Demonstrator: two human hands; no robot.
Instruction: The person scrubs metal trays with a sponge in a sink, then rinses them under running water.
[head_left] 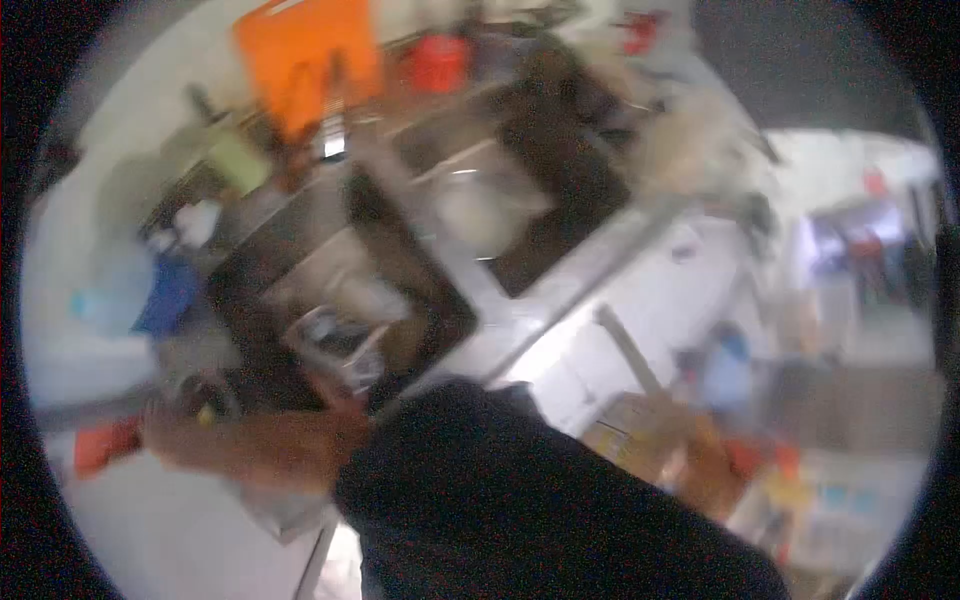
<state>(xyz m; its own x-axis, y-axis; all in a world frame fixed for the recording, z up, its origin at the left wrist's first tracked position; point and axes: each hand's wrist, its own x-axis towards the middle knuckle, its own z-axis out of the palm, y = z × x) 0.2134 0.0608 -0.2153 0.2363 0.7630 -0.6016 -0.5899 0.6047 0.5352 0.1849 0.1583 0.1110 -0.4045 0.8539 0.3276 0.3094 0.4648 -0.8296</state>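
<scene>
One red item [105,446], one hand [168,434], two sink basins [430,290]

Red item sat right at your hand, lower left; too blurred to tell pinched or spread, or which hand. Beyond the basins were one orange board [315,55], one red container [440,63].

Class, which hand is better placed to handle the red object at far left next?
Probably the left hand: it seems the one beside the red object, and no second hand shows clearly. Blur leaves side and grip uncertain.
</scene>
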